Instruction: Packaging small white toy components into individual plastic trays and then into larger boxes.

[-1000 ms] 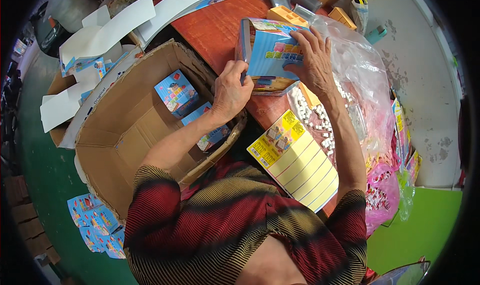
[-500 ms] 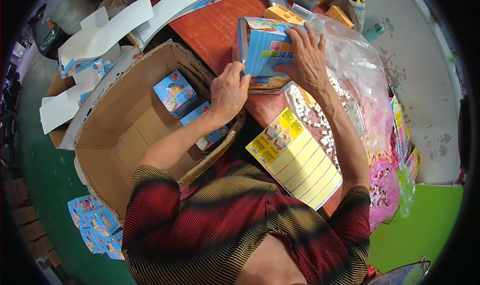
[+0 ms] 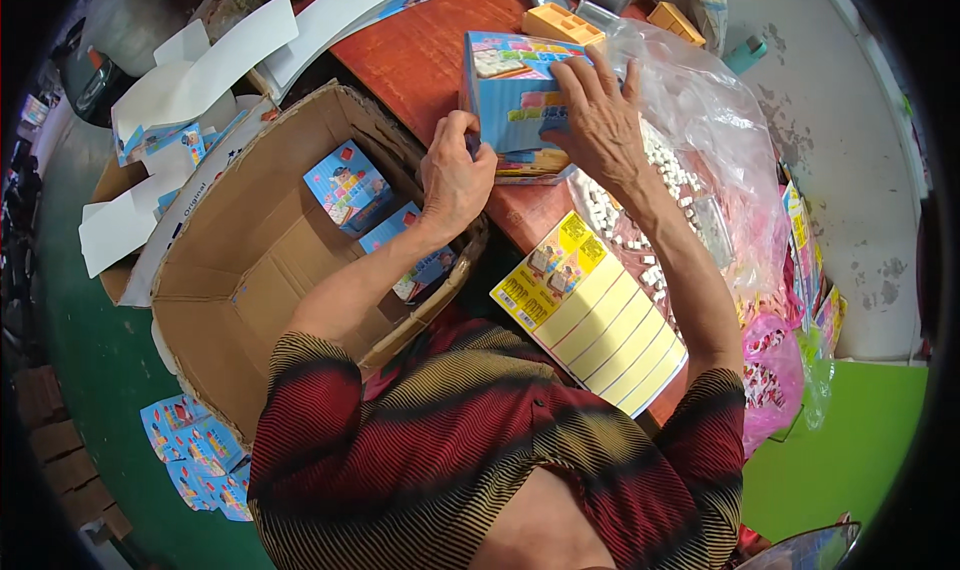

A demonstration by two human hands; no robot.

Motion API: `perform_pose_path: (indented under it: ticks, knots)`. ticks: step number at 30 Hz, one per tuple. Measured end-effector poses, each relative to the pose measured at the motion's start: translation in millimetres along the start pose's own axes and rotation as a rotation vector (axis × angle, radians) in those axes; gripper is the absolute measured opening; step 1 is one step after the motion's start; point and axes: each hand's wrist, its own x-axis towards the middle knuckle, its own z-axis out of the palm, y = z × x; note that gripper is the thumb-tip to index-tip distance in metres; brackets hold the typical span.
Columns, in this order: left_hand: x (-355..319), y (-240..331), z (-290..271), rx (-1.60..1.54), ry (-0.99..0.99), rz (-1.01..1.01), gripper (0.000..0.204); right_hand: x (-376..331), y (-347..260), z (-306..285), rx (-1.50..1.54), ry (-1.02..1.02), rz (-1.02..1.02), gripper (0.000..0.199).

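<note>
A blue printed cardboard box (image 3: 515, 105) stands on the red table in front of me. My right hand (image 3: 605, 120) rests over its right part, fingers spread and bent, thumb against the printed face. At the box's left edge, my left hand (image 3: 458, 175) is closed, with thumb and forefinger pinching at the side; the exact part between them is hidden. Below my left forearm lies a large open brown carton (image 3: 265, 205). Inside it are two blue printed boxes, one (image 3: 348, 185) near its far wall and another (image 3: 432, 260) partly behind my forearm.
On the table (image 3: 420, 45) a yellow label sheet (image 3: 590, 320) lies near my body. White small blocks (image 3: 660, 170) and clear plastic bags (image 3: 690, 80) spread to the right. Orange trays (image 3: 560, 22) sit behind the box. Blue printed packs (image 3: 200, 450) lie on the green floor.
The box has shifted slightly left and turned, so more of its top picture shows. The gap at its left side no longer shows. Both hands moved left a little with it.
</note>
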Motion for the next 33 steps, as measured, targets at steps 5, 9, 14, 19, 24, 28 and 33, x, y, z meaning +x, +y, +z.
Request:
perform_pose_path:
  ticks: [5,9,14,19,24,28,33]
  knots:
    - [-1.7,-11.0,-0.9,-0.099,-0.083,-0.071,0.021,-4.8,3.6,2.0,0.083,0.012,-0.034,0.081]
    - [-3.9,-8.9,-1.2,-0.121,-0.087,-0.021,0.023,-8.7,6.5,2.0,0.108,0.032,0.006,0.081]
    - [1.2,-5.3,-6.5,-0.054,-0.074,0.020,0.024,0.8,23.0,-6.3,0.190,-0.102,-0.127,0.079]
    - [-0.3,-3.9,-5.2,-0.030,-0.066,0.041,0.026,-7.1,27.4,5.8,0.295,-0.066,-0.130,0.078]
    - [-1.8,-12.4,-7.6,-0.076,-0.085,-0.012,0.028,-24.1,12.1,10.8,0.230,-0.099,-0.063,0.078]
    - [-5.1,-17.2,-6.6,-0.085,-0.083,0.024,0.028,-27.4,15.6,11.4,0.213,-0.103,-0.050,0.074]
    - [-5.8,-28.1,-6.9,-0.205,-0.080,0.078,0.028,-26.2,9.4,13.8,0.141,-0.081,-0.028,0.066]
